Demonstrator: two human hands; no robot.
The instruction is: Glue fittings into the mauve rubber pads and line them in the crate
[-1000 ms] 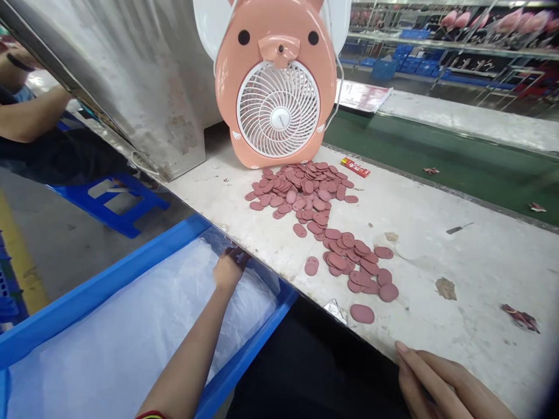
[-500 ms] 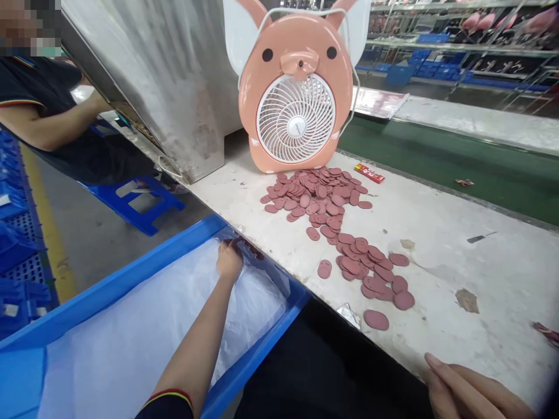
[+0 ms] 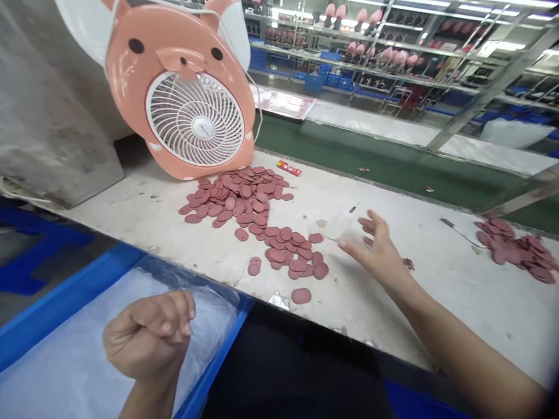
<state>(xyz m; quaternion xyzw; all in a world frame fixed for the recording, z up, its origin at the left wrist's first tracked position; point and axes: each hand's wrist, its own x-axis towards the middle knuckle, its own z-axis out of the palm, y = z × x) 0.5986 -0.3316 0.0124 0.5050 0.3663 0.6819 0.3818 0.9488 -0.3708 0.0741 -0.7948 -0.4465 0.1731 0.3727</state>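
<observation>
Pale worktop (image 3: 340,305) across mid-frame. Reddish-brown ovals (image 3: 277,255) at centre, just left of right hand (image 3: 379,250), the nearer one: fingers spread, nothing visibly held. Left hand (image 3: 146,334) curled closed above blue bin (image 3: 70,302), lower left; cannot tell if holding anything.

Fan housing (image 3: 124,87): glossy, smooth, plastic-looking. Metal panel (image 3: 52,128): dull, stained. Tabletop (image 3: 371,308): scuffed, mostly matt. Oval pieces (image 3: 301,296) appeared matt; bin liner (image 3: 82,343) was thin, crinkled, translucent plastic.
</observation>
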